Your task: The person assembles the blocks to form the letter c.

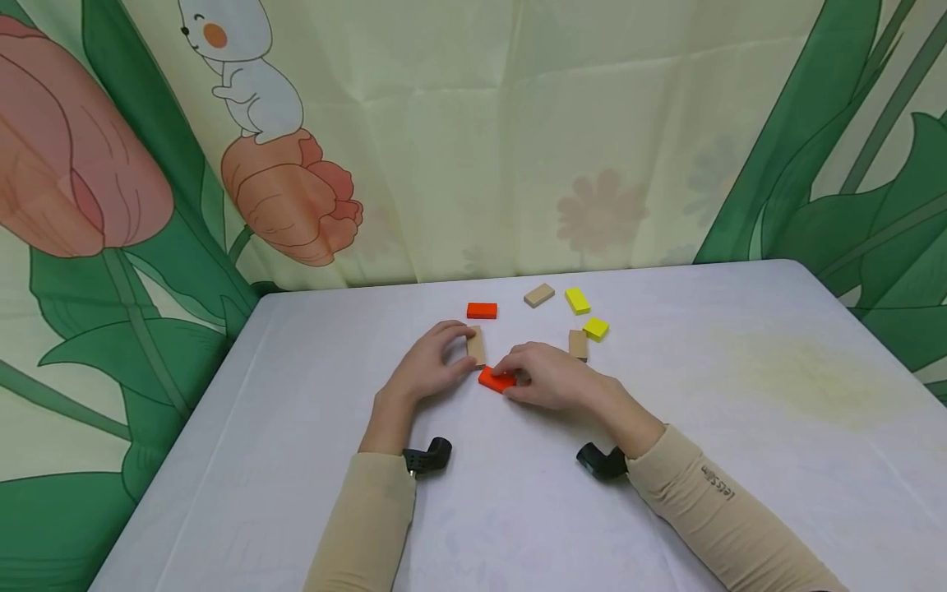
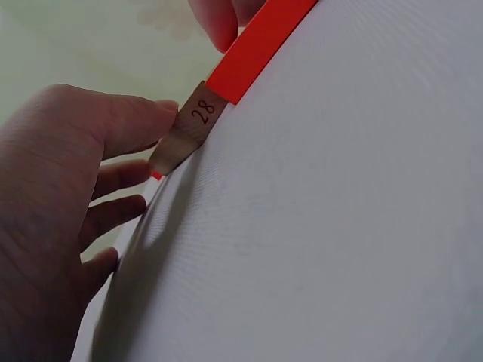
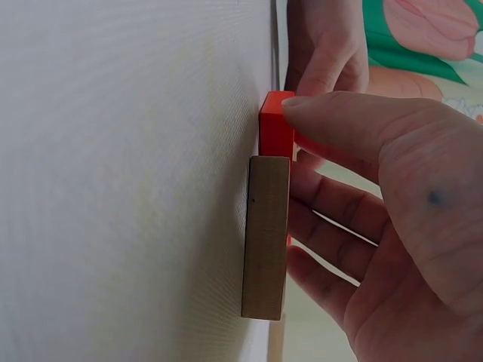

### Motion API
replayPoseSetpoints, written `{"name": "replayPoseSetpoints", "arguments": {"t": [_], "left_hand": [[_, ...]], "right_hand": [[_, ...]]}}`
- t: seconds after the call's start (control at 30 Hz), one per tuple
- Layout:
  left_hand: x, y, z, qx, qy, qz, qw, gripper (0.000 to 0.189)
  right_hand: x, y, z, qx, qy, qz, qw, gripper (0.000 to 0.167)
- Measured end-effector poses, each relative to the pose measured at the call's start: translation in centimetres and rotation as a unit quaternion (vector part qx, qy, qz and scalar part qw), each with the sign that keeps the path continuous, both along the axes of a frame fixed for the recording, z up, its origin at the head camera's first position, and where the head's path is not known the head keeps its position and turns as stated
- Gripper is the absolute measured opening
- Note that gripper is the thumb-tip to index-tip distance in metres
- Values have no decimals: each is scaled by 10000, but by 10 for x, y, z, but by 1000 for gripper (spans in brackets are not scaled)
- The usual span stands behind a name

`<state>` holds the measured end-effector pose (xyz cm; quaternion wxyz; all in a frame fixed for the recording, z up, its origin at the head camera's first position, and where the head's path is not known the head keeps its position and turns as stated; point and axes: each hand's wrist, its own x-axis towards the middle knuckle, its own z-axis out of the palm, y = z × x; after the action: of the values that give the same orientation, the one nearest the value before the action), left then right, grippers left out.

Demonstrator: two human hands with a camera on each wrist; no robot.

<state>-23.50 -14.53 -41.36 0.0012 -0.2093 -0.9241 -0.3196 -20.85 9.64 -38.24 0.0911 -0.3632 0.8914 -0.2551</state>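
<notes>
My left hand (image 1: pixel 429 362) has its thumb and index finger curled about the left side of a plain wooden block (image 1: pixel 477 347). In the left wrist view this wooden block (image 2: pixel 189 128) bears the number 28. To its right, my right hand (image 1: pixel 551 376) pinches a red block (image 1: pixel 494 379) between thumb and fingers, close to the wooden block's near end. The right wrist view shows the thumb on the red block (image 3: pixel 277 124), with another wooden block (image 3: pixel 266 237) in front. Part of the pinched red block is hidden by the fingers.
Farther back on the white tabletop (image 1: pixel 311 370) lie another red block (image 1: pixel 482 311), a wooden block (image 1: pixel 539 295) and two yellow blocks (image 1: pixel 578 301). One more wooden block (image 1: pixel 578 344) lies just beyond the right hand. A printed curtain (image 1: pixel 473 164) hangs behind the table.
</notes>
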Motion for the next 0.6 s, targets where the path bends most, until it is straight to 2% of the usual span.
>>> {"name": "replayPoseSetpoints", "arguments": {"t": [0.33, 0.6], "left_hand": [[-1, 3, -2, -84, 37, -11, 10000, 44], [-1, 4, -2, -195, -66, 93, 9997, 46]], "right_hand": [[1, 1, 1, 70, 42, -43, 10000, 30], [2, -1, 1, 91, 43, -59, 9999, 30]]}}
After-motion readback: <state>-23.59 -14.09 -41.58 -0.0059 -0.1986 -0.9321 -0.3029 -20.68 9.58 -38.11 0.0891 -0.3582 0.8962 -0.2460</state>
